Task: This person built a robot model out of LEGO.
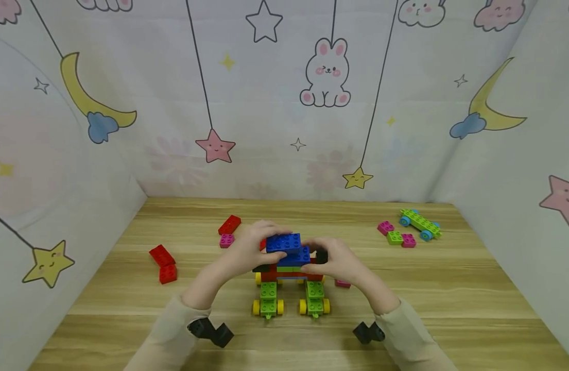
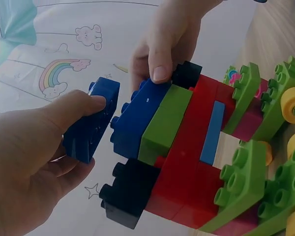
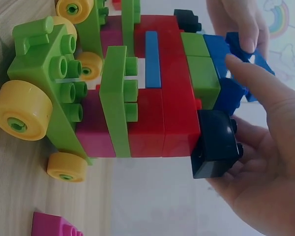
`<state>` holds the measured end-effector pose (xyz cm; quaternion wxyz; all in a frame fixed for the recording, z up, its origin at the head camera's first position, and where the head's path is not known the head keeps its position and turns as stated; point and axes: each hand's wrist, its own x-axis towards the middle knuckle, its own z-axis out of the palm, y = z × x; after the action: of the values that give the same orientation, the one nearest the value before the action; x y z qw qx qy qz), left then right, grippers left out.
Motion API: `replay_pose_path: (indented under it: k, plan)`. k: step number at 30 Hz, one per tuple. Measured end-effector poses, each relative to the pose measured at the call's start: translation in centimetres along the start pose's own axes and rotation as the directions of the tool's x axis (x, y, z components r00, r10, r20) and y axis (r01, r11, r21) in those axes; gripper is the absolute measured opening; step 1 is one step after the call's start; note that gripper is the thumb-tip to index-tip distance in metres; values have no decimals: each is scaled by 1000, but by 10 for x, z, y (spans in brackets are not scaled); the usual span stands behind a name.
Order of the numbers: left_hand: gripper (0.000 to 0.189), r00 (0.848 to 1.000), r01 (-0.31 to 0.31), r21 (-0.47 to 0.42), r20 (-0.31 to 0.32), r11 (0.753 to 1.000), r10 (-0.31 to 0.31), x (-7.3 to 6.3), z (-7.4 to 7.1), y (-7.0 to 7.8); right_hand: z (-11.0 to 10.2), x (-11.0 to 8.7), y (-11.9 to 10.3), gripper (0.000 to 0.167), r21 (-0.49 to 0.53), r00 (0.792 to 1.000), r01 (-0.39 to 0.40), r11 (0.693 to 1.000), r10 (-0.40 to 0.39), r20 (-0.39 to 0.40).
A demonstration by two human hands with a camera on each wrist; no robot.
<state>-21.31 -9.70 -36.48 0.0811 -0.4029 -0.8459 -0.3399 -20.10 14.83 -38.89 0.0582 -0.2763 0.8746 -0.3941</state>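
My left hand (image 1: pixel 247 250) pinches a blue brick (image 2: pixel 91 123) between thumb and fingers. In the left wrist view a gap shows between it and a second blue brick (image 2: pixel 140 123) atop a tall brick build. My right hand (image 1: pixel 335 260) grips the build's top from the right, thumb on that second blue brick and fingers behind. Under it lie green bricks (image 3: pixel 202 81), then red bricks (image 3: pixel 179 98) with a black brick (image 3: pixel 216 142) at each side. Two green wheeled bases (image 1: pixel 268 299) with yellow wheels (image 3: pixel 22 110) carry the build upright on the table.
Red bricks (image 1: pixel 161 255) lie at the left; another red brick (image 1: pixel 229 224) and a pink brick (image 1: pixel 226 240) lie behind my left hand. At the back right are pink and green bricks (image 1: pixel 395 237) and a green base with blue wheels (image 1: pixel 420 223). A printed curtain (image 1: pixel 275 113) encloses the table.
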Motion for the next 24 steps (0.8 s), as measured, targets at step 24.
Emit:
replay_pose_path:
  k: [24]
  plan:
    - [57,999,38,-53,18,998,-37,2,17,1,-1,-4,-6,41,78,984,60,995,-46,-173]
